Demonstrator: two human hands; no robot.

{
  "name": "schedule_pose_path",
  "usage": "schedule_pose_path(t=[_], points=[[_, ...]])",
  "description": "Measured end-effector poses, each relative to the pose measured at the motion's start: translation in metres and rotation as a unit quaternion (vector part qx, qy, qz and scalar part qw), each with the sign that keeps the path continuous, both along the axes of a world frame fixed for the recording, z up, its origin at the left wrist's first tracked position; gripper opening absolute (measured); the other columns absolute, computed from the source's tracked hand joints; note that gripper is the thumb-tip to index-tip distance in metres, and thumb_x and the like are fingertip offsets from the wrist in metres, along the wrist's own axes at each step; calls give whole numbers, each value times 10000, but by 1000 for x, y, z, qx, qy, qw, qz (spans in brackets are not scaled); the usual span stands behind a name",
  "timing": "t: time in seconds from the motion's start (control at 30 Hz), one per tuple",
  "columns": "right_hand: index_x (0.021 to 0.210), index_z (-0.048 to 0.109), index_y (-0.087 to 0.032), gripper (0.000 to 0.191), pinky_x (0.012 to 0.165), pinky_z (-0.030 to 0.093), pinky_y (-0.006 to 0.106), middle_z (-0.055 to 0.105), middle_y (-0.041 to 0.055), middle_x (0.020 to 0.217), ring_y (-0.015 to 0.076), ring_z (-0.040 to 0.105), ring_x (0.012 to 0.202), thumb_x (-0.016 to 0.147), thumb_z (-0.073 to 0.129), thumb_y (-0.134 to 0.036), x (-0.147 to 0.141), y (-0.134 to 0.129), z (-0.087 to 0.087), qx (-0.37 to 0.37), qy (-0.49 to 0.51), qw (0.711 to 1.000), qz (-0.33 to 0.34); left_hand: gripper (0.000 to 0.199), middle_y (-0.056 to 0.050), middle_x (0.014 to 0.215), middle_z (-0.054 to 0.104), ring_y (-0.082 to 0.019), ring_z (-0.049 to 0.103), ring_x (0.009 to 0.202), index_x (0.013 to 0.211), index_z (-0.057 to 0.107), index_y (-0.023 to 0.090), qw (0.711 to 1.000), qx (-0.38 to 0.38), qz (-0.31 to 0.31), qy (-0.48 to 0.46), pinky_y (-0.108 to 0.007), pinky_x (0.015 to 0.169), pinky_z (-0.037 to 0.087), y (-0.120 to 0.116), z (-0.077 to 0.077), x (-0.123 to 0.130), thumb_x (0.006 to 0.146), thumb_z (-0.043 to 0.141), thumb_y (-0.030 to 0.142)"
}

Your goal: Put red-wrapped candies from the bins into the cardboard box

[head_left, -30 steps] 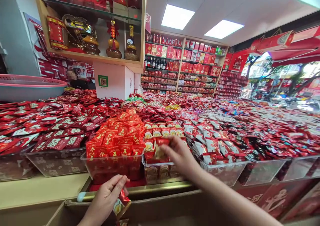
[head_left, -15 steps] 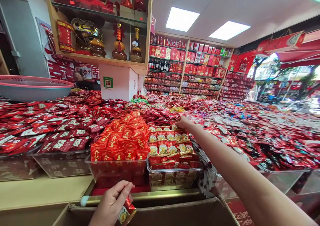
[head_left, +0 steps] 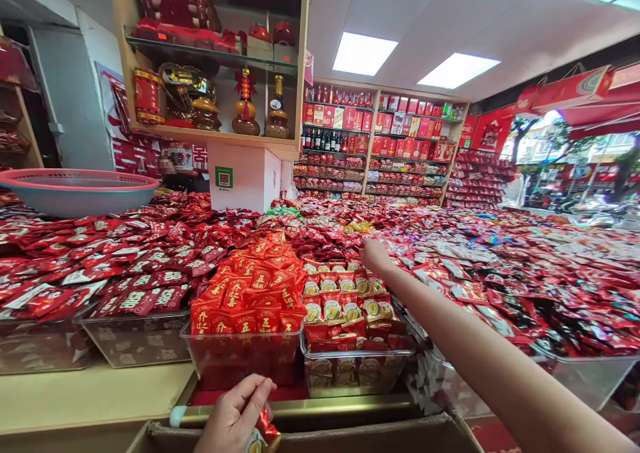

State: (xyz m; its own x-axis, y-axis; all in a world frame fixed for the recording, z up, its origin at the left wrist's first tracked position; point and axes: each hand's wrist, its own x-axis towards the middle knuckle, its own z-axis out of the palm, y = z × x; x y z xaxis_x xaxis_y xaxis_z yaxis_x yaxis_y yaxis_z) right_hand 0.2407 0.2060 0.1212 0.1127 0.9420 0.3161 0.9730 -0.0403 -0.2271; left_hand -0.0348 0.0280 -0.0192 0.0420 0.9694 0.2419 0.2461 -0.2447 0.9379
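Observation:
My left hand is closed, low over the open cardboard box at the front. It grips a durian candy in a red and gold wrapper, partly cut off by the lower edge. My right arm stretches forward, and my right hand is curled closed at the back of the durian candy bin. Its fingertips are hidden, so whether they hold anything cannot be made out. Rows of wrapped durian candies fill that clear bin. Left of it stands a bin heaped with bright red packets.
More clear bins of wrapped sweets lie on both sides. A gold rail runs between bins and box. A blue and pink basket rests at the left. A cabinet with bottles overhangs the display; stocked shelves stand behind.
The view has tilted up slightly, so the scene sits lower. My right hand's fingers have curled in more at the bin's back. My left hand still holds the durian candy.

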Motion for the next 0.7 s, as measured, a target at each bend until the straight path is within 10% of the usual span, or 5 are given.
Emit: schedule_pose_path(t=[0.27,0.43,0.53,0.7], points=[[898,563,-101,176,716,443,318,585,76,893,159,556,819,801,498,-232,-20,-14,11,-17,8,1000,25,317,36,511,560,-123,485,518,645,519,183,999,-9,-12,39,-205,522,358,-5,8,-1,781,431,456],[903,578,-141,183,770,363,270,587,98,944,182,509,909,798,432,-176,-51,-85,15,83,31,985,146,299,30,547,554,-121,480,536,682,515,181,999,-6,-25,37,-211,533,361,-5,8,-8,796,418,440],[774,571,-197,177,631,371,247,601,30,738,147,519,684,797,429,-300,-72,-155,-27,22,124,933,337,313,28,560,541,-126,486,554,677,503,184,999,-4,-14,34,-219,558,372,-11,7,-1,799,401,453],[929,537,-183,426,469,306,198,575,2,620,107,471,515,626,591,-478,-88,-218,-135,-212,365,843,334,407,20,565,470,-139,460,566,580,463,198,999,15,1,50,-232,567,367,-34,-9,36,772,356,540]])
